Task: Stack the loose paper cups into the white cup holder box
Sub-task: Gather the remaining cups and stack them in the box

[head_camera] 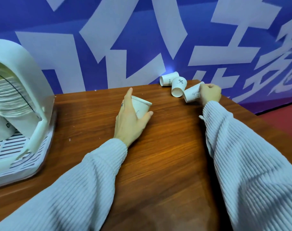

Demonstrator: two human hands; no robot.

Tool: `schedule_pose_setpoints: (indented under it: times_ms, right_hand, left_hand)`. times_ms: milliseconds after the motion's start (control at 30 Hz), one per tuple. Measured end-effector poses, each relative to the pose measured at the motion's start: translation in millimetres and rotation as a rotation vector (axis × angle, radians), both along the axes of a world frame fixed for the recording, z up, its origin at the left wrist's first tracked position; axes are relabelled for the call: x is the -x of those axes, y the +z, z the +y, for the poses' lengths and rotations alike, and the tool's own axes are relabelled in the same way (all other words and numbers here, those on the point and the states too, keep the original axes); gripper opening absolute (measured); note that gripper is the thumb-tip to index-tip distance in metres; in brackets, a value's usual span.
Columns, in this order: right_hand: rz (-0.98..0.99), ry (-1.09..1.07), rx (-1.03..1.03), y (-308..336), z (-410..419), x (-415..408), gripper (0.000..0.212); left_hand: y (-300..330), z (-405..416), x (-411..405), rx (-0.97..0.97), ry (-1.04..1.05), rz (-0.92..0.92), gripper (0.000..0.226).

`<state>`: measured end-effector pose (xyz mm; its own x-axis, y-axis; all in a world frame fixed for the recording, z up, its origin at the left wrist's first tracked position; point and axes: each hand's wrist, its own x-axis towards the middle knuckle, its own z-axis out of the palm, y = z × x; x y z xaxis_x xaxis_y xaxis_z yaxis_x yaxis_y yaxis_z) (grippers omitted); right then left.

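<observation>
Currently, head view: left hand [131, 121] wraps one paper cup [140, 106] mid-table; right hand [210, 94] grips a tipped cup [192, 93] near two loose cups [172, 83]. Holder box [20, 104] far left. Cups look light, crushable; hold sidewalls gently.

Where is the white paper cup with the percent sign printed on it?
In the head view, the white paper cup with the percent sign lies on its side at the far right of the brown wooden table, by the blue wall, between two other tipped white cups.
</observation>
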<state>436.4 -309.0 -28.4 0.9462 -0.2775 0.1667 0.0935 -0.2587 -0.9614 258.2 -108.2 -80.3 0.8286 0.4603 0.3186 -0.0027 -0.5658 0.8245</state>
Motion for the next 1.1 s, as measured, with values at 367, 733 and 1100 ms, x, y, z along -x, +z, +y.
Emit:
schedule_pose_setpoints:
  times_ms: [367,733,1100]
  right_hand:
    - [-0.434,0.529,0.055,14.8,50.7,102.8,0.008]
    - [-0.586,0.866,0.269,25.0,75.0,170.9,0.008]
    - [-0.659,0.925,0.251,53.9,99.4,236.4,0.009]
  left_hand:
    - [18.5,1.9,35.9,0.059,0.057,-0.106,0.083]
    - [15.2,26.8,90.8,-0.011,0.049,-0.114,0.089]
    - [51.2,39.8,163.5,-0.162,0.121,-0.207,0.096]
